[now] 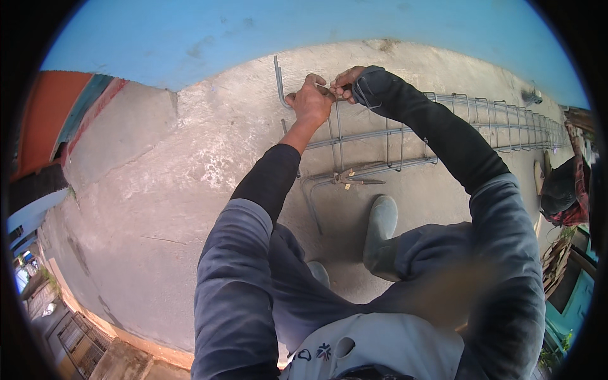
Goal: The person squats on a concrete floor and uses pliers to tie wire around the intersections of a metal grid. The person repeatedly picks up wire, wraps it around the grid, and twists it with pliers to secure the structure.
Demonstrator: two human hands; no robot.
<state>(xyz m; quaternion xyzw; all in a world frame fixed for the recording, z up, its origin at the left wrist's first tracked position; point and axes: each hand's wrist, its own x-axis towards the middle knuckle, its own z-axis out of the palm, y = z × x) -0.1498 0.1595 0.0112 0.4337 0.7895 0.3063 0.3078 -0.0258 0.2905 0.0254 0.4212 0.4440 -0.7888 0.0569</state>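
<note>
A long rebar cage (387, 133) of thin steel bars and square stirrups lies on the concrete, stretching from in front of me to the far right. At its near left end, my left hand (312, 101) is closed around the upper bar by a stirrup corner. Right beside it, my right hand (348, 82) pinches its fingers together; a thin tie wire (363, 92) loops out by that hand and its dark sleeve. The fingertips of both hands nearly meet, and the exact grip is partly hidden. Pincers (356, 180) rest across the cage's lower bar.
Bent bar ends (279, 81) stick out left of the cage, another (313, 206) toward my boots (380, 234). A blue wall (304, 31) rises beyond the concrete floor (152, 209). At far right, another person (565, 190) in dark headwear and red clothing is near stacked pieces (557, 259).
</note>
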